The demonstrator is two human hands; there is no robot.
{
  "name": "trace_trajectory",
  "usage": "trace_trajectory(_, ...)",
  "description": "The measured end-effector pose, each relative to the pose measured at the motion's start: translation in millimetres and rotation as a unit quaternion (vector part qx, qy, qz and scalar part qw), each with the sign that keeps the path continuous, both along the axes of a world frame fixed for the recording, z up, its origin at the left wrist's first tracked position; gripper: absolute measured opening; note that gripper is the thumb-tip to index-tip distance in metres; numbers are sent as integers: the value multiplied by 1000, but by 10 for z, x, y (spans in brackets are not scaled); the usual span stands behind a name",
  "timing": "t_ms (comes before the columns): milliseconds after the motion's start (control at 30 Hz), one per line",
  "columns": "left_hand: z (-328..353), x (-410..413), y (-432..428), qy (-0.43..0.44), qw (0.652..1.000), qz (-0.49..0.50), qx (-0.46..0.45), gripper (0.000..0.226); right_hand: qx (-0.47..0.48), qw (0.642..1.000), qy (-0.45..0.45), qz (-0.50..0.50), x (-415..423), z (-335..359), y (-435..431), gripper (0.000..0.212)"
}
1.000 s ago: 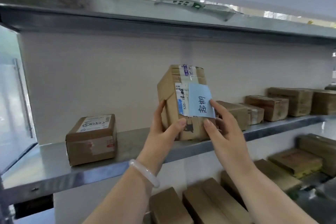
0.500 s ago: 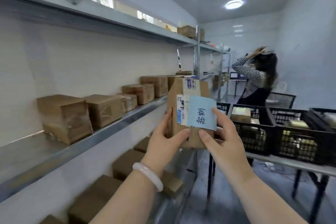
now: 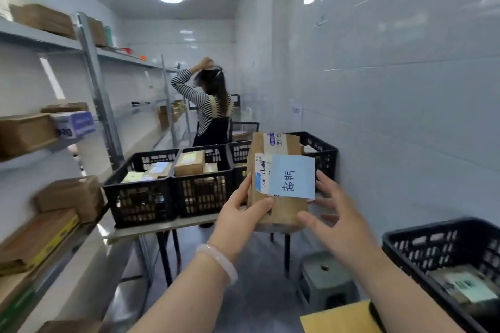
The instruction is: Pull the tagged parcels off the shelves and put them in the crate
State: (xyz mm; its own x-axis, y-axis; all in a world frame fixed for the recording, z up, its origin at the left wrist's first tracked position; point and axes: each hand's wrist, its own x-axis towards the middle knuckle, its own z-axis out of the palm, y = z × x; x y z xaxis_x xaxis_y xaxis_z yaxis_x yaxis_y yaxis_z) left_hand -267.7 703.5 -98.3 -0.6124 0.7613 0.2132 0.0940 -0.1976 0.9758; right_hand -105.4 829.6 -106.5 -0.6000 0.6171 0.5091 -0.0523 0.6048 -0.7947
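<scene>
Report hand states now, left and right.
Left hand: holding the tagged parcel, thumb on its front.
Right hand: open, fingers spread beside the parcel; contact unclear.

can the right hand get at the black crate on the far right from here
Probably yes: the right hand, fingers spread beside the parcel the left hand grips, has nothing between it and the rim of the crate.

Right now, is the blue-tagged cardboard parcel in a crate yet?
Out. Left hand grips the blue-tagged cardboard parcel in mid-air, short of the black plastic crates.
</scene>
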Motion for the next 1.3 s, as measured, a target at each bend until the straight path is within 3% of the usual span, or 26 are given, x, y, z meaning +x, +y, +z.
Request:
trace_trajectory(167,-164,416,952,-37,993,-107,-35,62,6,990,-64,-127,771,-207,497,79)
trace_trajectory(367,-325,1008,1918,-57,965,-248,-70,63,-17,940,-156,-302,1604,-436,888,97)
trace_trajectory(667,-728,1279,3131,-43,895,-412,-166,65,-100,878,-211,-417,1853,-715,1361,114)
trace_trajectory(933,-1159,1487,4080,-19,823,-493,-280,59,-138,810,-271,-502,1834,-995,1819,121)
trace_trajectory(1100,-1439,1751,4472,8,789,-517,-333,63,-164,786,-287,-522,1933,-1218,2047,118)
trace_trajectory(1300,-1695,1987,4687,50,800,-484,-351,60,-194,780,-296,-515,2099,-1433,2279,112)
